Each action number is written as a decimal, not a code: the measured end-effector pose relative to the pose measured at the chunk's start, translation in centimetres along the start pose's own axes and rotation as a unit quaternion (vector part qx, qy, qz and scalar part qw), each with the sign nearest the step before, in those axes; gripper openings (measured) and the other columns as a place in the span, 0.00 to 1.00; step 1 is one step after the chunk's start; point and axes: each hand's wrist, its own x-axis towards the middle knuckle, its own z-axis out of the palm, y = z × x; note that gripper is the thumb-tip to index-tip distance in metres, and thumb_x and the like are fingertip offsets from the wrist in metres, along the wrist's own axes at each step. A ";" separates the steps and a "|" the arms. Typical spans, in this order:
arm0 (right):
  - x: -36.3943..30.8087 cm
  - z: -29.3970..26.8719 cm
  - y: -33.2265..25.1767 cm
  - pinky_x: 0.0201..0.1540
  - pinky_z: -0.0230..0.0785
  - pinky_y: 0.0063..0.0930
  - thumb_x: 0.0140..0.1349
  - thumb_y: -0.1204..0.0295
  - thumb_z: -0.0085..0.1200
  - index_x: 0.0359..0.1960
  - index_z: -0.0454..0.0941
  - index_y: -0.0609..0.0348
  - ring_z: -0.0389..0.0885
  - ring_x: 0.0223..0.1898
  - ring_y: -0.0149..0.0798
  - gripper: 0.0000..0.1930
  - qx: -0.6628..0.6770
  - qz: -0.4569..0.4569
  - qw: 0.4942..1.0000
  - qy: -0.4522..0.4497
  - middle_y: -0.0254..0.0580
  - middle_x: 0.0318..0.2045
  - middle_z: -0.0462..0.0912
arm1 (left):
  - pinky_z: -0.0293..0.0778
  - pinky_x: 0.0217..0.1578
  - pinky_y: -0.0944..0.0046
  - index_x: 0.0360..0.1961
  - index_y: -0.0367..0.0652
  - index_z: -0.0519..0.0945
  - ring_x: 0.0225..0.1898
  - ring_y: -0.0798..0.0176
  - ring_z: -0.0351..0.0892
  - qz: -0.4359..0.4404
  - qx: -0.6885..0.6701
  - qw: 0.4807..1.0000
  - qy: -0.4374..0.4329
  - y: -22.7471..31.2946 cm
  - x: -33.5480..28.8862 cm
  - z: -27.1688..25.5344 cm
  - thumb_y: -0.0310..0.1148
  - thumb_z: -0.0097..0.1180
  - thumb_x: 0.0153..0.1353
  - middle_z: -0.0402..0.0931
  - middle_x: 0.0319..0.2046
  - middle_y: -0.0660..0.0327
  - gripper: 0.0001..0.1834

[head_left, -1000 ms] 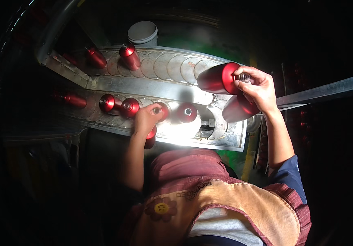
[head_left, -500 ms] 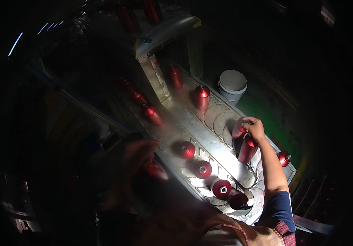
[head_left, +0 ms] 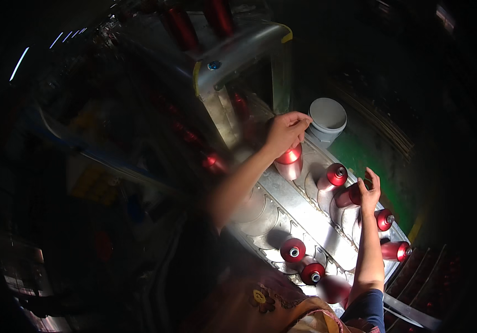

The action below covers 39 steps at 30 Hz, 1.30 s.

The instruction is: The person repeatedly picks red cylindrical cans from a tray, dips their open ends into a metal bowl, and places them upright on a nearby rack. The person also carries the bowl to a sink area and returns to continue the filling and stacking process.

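Observation:
Over a red metal bottle (head_left: 289, 162) on the conveyor's far lane, my left hand (head_left: 285, 133) bends its fingers down around the top, hiding the neck. My right hand (head_left: 370, 191) is open, fingers curved and apart, beside another red bottle (head_left: 348, 196) whose top it partly covers. Just left of that stands a red bottle (head_left: 334, 176) with its neck showing. Two more, a tilted red bottle (head_left: 384, 220) and a leaning red bottle (head_left: 397, 251), are by the right edge. On the near lane are a red bottle (head_left: 293, 250) and a second red bottle (head_left: 312, 273).
The metal conveyor (head_left: 316, 222) has overlapping curved plates and a smooth centre strip. A metal arch (head_left: 244, 50) spans it, with tall red bottles (head_left: 218, 16) behind. A white bucket (head_left: 328, 119) stands on the floor beyond. A rack (head_left: 421, 277) is at lower right.
My left hand has moved from the near-left side across to the far lane. My right hand has come off the bottle it gripped and opened. Bottles have shifted along the conveyor; the view moved slightly.

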 end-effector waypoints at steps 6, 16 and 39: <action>-3.3 2.3 -0.4 0.62 0.62 0.36 0.55 0.67 0.65 0.51 0.80 0.51 0.70 0.59 0.50 0.20 -0.063 0.151 0.981 -0.105 0.52 0.55 0.73 | 0.55 0.12 0.75 0.41 0.36 0.81 0.12 0.76 0.62 0.004 -0.009 0.999 0.034 -10.9 8.7 -0.5 0.29 0.54 0.65 0.71 0.16 0.65 0.08; -0.7 4.3 -0.7 0.57 0.67 0.31 0.56 0.71 0.65 0.49 0.80 0.56 0.72 0.57 0.44 0.18 0.037 0.141 0.988 -0.052 0.52 0.56 0.69 | 0.57 0.12 0.75 0.42 0.37 0.81 0.12 0.77 0.62 0.052 0.047 0.995 0.072 -16.2 13.6 -0.5 0.29 0.54 0.66 0.72 0.17 0.66 0.08; -20.8 -13.0 -17.0 0.50 0.73 0.29 0.63 0.79 0.55 0.53 0.73 0.67 0.79 0.44 0.34 0.16 0.311 0.273 0.910 -0.032 0.44 0.45 0.79 | 0.63 0.63 0.58 0.57 0.48 0.76 0.62 0.54 0.70 0.115 0.401 0.867 -0.274 -10.8 -25.6 6.5 0.28 0.67 0.50 0.71 0.60 0.56 0.30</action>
